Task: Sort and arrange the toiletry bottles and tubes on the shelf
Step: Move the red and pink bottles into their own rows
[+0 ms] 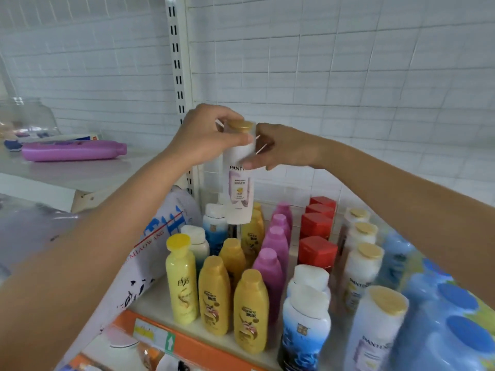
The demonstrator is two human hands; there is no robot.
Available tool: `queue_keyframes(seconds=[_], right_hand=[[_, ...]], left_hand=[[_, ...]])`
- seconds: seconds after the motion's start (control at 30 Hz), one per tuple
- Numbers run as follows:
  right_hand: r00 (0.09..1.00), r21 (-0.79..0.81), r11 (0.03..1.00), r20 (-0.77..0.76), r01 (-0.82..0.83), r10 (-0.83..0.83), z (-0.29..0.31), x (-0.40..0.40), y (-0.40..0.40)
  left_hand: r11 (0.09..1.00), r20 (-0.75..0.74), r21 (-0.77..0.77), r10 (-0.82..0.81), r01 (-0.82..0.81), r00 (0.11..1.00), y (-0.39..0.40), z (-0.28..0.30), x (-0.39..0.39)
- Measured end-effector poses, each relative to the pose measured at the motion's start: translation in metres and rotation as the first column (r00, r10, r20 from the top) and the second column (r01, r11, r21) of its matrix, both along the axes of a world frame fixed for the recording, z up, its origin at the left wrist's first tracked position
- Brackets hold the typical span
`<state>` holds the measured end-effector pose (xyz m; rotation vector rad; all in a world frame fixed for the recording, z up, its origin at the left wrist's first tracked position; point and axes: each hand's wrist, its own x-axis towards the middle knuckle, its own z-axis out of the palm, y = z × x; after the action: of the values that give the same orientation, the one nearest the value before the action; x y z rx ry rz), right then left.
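Both hands raised above the shelf [158,298], gripping one white Pantene bottle [239,183] between them. Left hand [206,135] clamped around the bottle's neck just under the gold cap [240,126], fingers curled over the top. Right hand [278,148] pinching the bottle's upper body from the other side, thumb laid across the white plastic above the printed brand name. Bottle upright, held in the air over the back rows, its base hanging just above the bottles behind.

Below, on the shelf, upright bottles lined up in rows running front to back. At the left front, a pale yellow bottle [181,279] with a bright yellow cap. Beside it, golden bottles [214,295] in a double row. Next, a row of pink bottles [270,274] leading toward the back wall. Then red-capped containers [317,250] in a line, with white-and-blue bottles [305,325] in front of them. Further right, more white gold-capped bottles [361,266], the nearest one large and blurred. At the far right edge, a blue multi-pack [450,317] wrapped in plastic, close to the camera.

Leaning against the shelf's left end, a white plastic bag [160,236] with blue and red lettering. On the neighbouring shelf to the left, a purple bottle [72,150] lying on its side, near a clear jar [26,116] and some flat packets, too blurred to identify.
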<state>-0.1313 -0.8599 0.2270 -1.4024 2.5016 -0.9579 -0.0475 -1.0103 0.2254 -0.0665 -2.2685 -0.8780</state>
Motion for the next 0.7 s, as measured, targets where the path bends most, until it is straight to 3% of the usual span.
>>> queue_keyframes(seconds=[0.23,0.37,0.57,0.7], right_hand=[[0.988,-0.172,0.976,-0.045,0.137,-0.147,0.001,0.017,0.078],[0.975,-0.271,0.939,-0.019,0.21,-0.223,0.006,0.024,0.128],[0.928,-0.374,0.865,-0.027,0.334,-0.371,0.011,0.028,0.193],[0.907,-0.421,0.829,-0.034,0.368,-0.42,0.013,0.031,0.23]], left_hand=[[0.976,-0.034,0.09,-0.196,0.199,0.98,0.069,-0.004,-0.001],[0.966,0.064,0.114,-0.239,0.231,0.969,0.093,-0.025,-0.002],[0.92,0.394,-0.204,-0.235,0.334,0.889,0.141,-0.061,-0.021],[0.874,0.494,-0.269,-0.236,0.405,0.837,0.17,-0.081,-0.032]])
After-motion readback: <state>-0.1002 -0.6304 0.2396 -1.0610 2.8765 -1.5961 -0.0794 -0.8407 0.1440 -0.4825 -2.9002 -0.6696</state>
